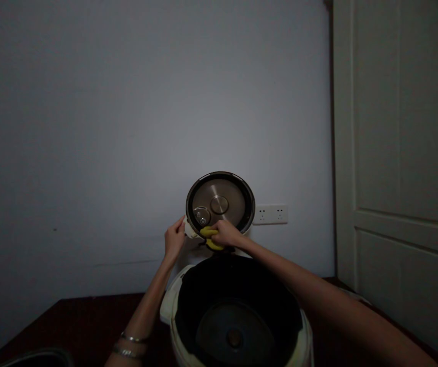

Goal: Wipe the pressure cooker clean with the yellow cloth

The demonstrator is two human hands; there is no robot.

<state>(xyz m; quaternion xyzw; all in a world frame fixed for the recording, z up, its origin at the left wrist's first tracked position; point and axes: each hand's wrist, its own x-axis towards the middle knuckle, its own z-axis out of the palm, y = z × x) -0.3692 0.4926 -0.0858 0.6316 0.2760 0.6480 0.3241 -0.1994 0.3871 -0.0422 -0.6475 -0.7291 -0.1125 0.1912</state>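
A white rice cooker (173,306) stands open on a dark table, its black inside empty down to the heating plate. Its raised lid (221,202) faces me, showing a shiny metal inner plate. My left hand (174,238) grips the lid's left lower edge, fingers closed on it. My right hand (225,234) is closed on a yellow cloth (208,233), pressed against the lid's bottom rim near the hinge. Bracelets circle my left wrist.
A plain wall rises behind the cooker, with a white double socket (270,214) just right of the lid. A pale panelled door (398,153) fills the right side. The rim of a metal pot (35,355) shows at the bottom left on the dark wooden table (88,321).
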